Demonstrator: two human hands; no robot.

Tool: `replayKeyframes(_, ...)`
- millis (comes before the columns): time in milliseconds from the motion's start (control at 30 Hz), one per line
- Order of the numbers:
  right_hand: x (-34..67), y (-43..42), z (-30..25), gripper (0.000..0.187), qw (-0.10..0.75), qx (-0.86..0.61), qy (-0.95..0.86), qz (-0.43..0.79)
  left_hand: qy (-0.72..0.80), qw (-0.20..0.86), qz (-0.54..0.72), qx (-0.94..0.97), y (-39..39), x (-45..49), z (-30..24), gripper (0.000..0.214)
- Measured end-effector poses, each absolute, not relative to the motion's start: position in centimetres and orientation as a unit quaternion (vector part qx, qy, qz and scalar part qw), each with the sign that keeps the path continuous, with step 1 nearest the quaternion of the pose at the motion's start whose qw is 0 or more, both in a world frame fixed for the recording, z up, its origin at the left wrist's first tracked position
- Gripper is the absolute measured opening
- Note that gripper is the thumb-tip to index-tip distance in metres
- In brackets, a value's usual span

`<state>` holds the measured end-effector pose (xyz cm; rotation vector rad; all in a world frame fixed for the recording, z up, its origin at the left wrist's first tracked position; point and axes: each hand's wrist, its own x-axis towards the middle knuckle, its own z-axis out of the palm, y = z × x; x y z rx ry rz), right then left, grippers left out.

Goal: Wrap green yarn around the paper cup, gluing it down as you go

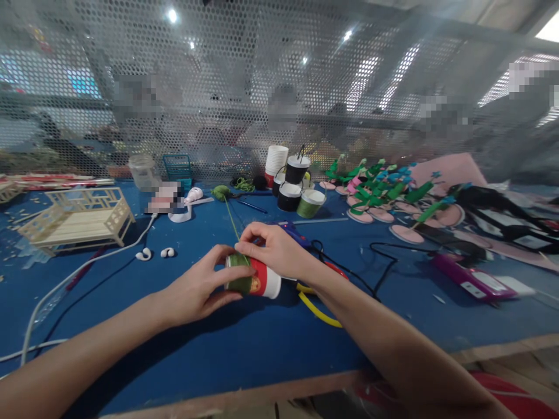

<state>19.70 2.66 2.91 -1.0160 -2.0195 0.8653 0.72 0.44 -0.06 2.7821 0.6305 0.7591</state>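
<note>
Over the blue surface [244, 355], the left hand [198, 286] grips, and the right hand [271, 247] bends over, a sideways paper cup [262, 278], its green end wrapped. Beyond lies a yarn ball [221, 192], its strand [232, 218] apparently pinched in the right fingertips [244, 249]. Winding seems in hand; the next turn calls for steady tension, snug against the green.
</note>
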Motion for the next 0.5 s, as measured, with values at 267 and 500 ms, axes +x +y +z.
replayKeyframes(267,19.3,3.0,2.5,0.014,0.344,-0.384,-0.775,0.367,0.21,0.107,0.251,0.939,0.4,0.8,-0.1,0.033)
replayKeyframes(500,23.8,5.9,4.3,0.022,0.322,-0.572,-0.737,0.162,0.252,0.086,0.28,0.922,1.1,0.4,-0.1,0.034)
